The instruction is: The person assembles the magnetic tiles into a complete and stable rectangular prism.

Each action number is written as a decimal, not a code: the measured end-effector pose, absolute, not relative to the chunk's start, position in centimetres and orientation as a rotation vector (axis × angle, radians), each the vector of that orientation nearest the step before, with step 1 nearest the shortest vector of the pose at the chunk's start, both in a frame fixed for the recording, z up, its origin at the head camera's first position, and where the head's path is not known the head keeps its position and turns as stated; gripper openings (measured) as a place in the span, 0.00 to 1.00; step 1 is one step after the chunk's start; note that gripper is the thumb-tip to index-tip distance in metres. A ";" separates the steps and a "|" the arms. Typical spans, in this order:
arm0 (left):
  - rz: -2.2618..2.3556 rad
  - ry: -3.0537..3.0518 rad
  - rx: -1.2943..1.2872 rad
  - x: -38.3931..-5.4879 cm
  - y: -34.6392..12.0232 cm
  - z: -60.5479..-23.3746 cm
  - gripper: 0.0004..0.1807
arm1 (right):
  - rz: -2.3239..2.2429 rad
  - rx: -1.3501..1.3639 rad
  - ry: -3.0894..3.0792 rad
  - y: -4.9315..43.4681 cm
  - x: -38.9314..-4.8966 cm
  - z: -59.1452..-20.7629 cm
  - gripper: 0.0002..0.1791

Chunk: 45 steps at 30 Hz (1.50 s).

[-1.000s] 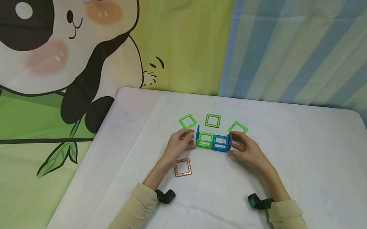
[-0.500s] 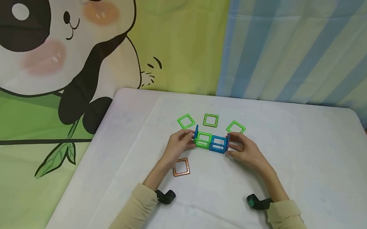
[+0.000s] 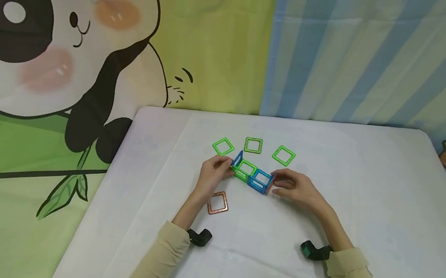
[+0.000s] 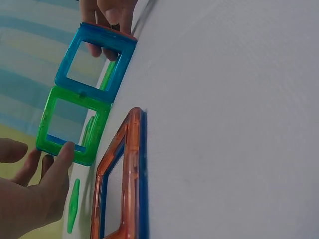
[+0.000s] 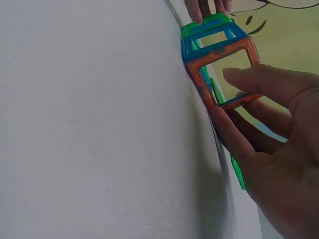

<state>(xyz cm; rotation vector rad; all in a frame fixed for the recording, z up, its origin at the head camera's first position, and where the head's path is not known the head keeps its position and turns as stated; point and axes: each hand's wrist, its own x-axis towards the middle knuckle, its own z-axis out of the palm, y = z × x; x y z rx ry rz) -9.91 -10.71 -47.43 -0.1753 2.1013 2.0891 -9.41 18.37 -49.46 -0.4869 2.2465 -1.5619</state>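
Between both hands stands a small structure of square magnetic tiles (image 3: 259,183), green on the left and blue on the right, with upright tiles at both ends. My left hand (image 3: 212,171) holds its left end; in the left wrist view the thumb lies on the lower edge of a green tile (image 4: 46,119). At the other end my right hand (image 3: 298,188) grips an orange-framed end tile (image 5: 203,88), thumb and fingers on opposite sides in the right wrist view. An orange square tile (image 3: 218,210) lies flat beside my left wrist.
Three green square tiles lie behind the structure: a left one (image 3: 216,148), a middle one (image 3: 252,151) and a right one (image 3: 290,159). A white cloth covers the table (image 3: 265,274), with a printed curtain (image 3: 214,40) behind it.
The structure has turned, its right end swinging nearer to the person along with the right hand. The right green tile behind it now shows whole. The left hand stays at the left end.
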 end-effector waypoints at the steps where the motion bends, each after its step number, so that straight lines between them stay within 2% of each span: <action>1: 2.091 2.106 -0.178 -10.0 -10.7 -47.4 0.15 | -1.555 -0.503 2.248 18.3 -9.3 -49.4 0.26; 14: 2.016 2.198 -0.202 -10.7 -9.7 -47.2 0.15 | -1.333 -0.525 2.384 17.1 -8.0 -48.8 0.12; 37: 1.977 2.249 -0.384 -12.4 -8.1 -48.0 0.14 | -1.368 -0.594 2.290 13.7 -7.4 -48.7 0.10; 45: 1.951 2.248 -0.414 -12.6 -7.8 -47.8 0.13 | -1.321 -0.542 2.559 14.0 -8.2 -48.4 0.09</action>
